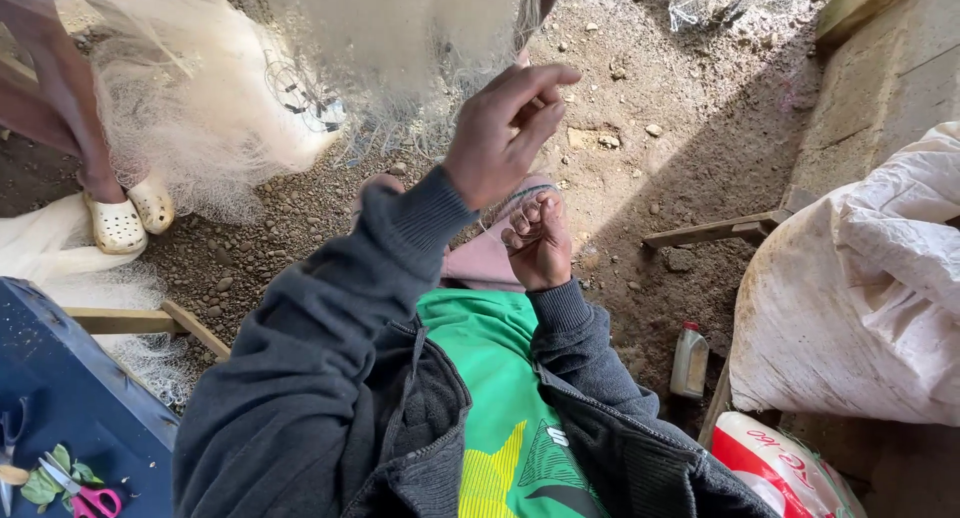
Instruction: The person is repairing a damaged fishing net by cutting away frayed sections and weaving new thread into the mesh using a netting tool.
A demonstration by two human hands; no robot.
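Beside the bulging white sack [850, 298] and small bottle [689, 361], both hands [505, 128] [538, 243] pinched on white netting [300, 68].

Large white sack [860, 298] at right, small pale plastic bottle [689, 361] beside it

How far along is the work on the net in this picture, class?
Done: cannot tell; no finished stretch stands out in the net, which hangs bunched in front. In hand: the left hand is raised at the mesh, fingers pinched, while the right hand is curled shut lower down; any thread in its grip is too fine to see. Left: much net lies heaped on the ground, scissors unused.
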